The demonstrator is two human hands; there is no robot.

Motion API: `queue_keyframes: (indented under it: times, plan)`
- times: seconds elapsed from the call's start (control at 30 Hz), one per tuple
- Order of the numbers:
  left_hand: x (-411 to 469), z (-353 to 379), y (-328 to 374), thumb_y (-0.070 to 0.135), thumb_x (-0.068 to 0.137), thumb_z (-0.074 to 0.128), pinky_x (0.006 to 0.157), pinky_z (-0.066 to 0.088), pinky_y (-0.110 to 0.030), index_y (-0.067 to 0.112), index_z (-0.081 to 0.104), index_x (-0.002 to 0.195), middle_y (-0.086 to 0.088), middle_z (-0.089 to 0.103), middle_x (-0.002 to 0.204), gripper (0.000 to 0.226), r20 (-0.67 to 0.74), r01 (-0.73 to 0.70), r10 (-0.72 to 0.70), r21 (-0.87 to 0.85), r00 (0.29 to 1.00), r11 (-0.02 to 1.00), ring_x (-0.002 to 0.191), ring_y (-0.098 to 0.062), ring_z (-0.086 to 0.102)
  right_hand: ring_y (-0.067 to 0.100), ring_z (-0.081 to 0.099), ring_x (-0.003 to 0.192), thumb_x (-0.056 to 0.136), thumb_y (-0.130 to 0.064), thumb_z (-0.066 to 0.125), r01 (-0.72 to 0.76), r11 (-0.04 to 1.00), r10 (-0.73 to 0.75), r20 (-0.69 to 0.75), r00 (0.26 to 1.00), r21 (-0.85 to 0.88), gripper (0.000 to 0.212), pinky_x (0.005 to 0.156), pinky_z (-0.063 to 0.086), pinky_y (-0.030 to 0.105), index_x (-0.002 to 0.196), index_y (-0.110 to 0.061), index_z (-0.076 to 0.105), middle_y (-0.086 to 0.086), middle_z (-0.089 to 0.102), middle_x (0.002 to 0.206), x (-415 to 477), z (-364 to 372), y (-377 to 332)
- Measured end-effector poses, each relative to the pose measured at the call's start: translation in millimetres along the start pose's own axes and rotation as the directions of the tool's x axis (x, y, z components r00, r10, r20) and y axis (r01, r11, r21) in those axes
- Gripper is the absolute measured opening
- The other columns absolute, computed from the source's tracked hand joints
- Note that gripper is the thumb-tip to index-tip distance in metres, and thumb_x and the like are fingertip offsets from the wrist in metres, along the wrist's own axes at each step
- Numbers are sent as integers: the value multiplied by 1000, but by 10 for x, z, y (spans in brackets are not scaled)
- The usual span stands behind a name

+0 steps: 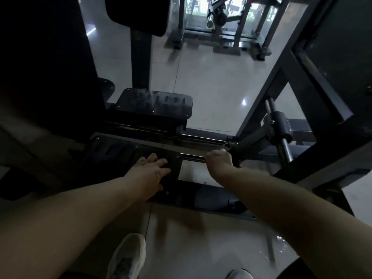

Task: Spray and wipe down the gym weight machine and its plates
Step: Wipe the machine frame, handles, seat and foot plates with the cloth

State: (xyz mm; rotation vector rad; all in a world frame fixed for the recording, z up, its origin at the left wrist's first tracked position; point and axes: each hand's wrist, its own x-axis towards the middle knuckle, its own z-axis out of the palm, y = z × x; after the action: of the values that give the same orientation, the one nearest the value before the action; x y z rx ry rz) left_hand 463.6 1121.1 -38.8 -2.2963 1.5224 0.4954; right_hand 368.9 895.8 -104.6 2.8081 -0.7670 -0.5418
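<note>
The left hand (155, 170) lies flat on the foot plate (120, 152) at lower centre, the right hand (218, 161) fisted round the chrome rail (193, 157), where a sliding plate might pinch it.

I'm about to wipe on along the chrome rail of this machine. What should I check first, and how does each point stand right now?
1. Left hand braced: flat, fingers spread, on the near black slotted metal foot plate: ok.
2. Right hand at the chrome guide rail: curled over it: ok.
3. Cloth in the right hand: something pale shows at the knuckles: cannot tell.
4. Spray bottle within reach: none in view: cannot tell.
5. Far black slotted foot plate clean: pale haze on its surface: not ok.
6. Footing: pale shoe planted on the glossy tiled floor: ok.
</note>
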Motion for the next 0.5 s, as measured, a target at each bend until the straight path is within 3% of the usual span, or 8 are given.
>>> queue_keyframes:
  times: [0.07, 0.1, 0.17, 0.2, 0.3, 0.37, 0.43, 0.5]
  plan:
    - [-51, 17, -9, 40, 101, 55, 122, 20, -47, 32, 25, 159, 3, 12, 168, 66, 6, 10, -10, 7, 1000, 1000, 150, -26, 13, 33, 49, 124, 93, 3, 51, 93, 991, -81, -127, 989, 93, 35, 88, 54, 43, 121, -10, 66, 9, 64, 120, 21, 42, -9]
    - [-77, 26, -13, 41, 101, 54, 122, 20, -47, 32, 24, 160, 3, 12, 168, 66, 13, 19, -19, 11, 1000, 1000, 150, -26, 12, 34, 48, 121, 88, 6, 50, 209, 970, -176, -237, 955, 121, 39, 85, 55, 46, 118, -11, 67, 8, 64, 116, 11, 72, -31]
    - [-114, 49, -11, 41, 102, 54, 121, 20, -47, 31, 23, 160, 2, 12, 168, 66, 34, 43, -43, 13, 998, 999, 151, -27, 12, 36, 51, 111, 81, 8, 58, 405, 913, -358, -366, 859, 58, 40, 75, 56, 47, 110, -15, 73, 7, 66, 112, 52, 284, -25]
    - [-118, 54, -9, 42, 101, 54, 121, 20, -47, 31, 23, 160, 2, 12, 168, 67, 41, 51, -52, 14, 998, 999, 151, -27, 12, 37, 53, 108, 80, 4, 65, 416, 909, -399, -370, 839, -36, 36, 71, 55, 45, 107, -17, 75, 7, 66, 115, 51, 395, 27]
    - [-124, 35, 0, 43, 101, 55, 121, 20, -46, 29, 21, 161, 1, 12, 168, 70, 77, 72, -74, 27, 994, 997, 152, -27, 11, 33, 47, 110, 76, -14, 83, 308, 921, -370, -284, 885, -240, 20, 68, 50, 40, 95, -19, 79, 6, 62, 118, -165, 346, 156]
    - [-179, 22, 49, 44, 100, 56, 121, 21, -47, 28, 21, 161, 0, 12, 168, 72, 127, 81, -86, 47, 988, 996, 152, -28, 11, 32, 41, 121, 91, -16, 71, 278, 924, -306, -75, 949, -262, 18, 82, 46, 41, 108, -14, 76, 8, 55, 130, -367, 240, 181]
    - [-229, 13, 100, 46, 99, 56, 121, 22, -48, 27, 27, 159, -2, 15, 168, 70, 133, 79, -89, 75, 987, 994, 152, -30, 13, 32, 41, 129, 100, -11, 55, 202, 969, -199, 37, 979, -143, 29, 94, 43, 41, 127, -13, 66, 10, 50, 137, -543, 85, 203]
    - [-293, -70, 151, 47, 98, 57, 120, 24, -48, 25, 37, 155, -2, 24, 164, 64, 118, 79, -85, 60, 989, 995, 151, -30, 16, 30, 48, 127, 97, -7, 57, 177, 976, -178, -1, 984, 129, 34, 95, 48, 40, 129, -15, 63, 9, 54, 134, -683, -102, 229]
